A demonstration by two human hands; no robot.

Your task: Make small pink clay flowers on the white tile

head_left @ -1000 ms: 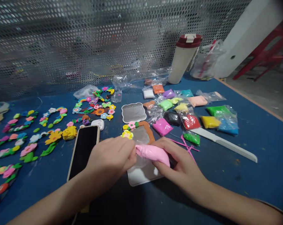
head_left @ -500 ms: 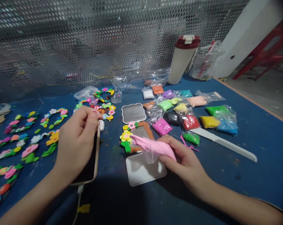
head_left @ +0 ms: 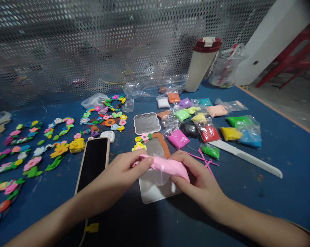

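Note:
Both hands hold a lump of soft pink clay [head_left: 171,167] partly wrapped in a clear bag. My right hand [head_left: 199,178] grips its thicker right end, while my left hand [head_left: 129,168] pinches the thin left end between thumb and fingers. Just below the clay lies a white rectangular board [head_left: 153,192], partly covered by the hands. Behind it is a small frame [head_left: 165,144] edged with brown clay and decorated with flowers, its lower part hidden. Farther back rests a wavy white-rimmed plate [head_left: 146,123].
Several bagged clays, including a magenta pack [head_left: 178,139], lie at the right near a white comb-edged knife [head_left: 247,159]. A phone [head_left: 94,161], an earbud case [head_left: 108,136] and flower-decorated frames [head_left: 58,128] are at the left. A tumbler [head_left: 202,65] stands at the back by a perforated metal panel [head_left: 93,44].
My left hand has moved right and down from above the phone to the pink clay and now pinches its left end. My right hand still holds the clay in nearly the same place.

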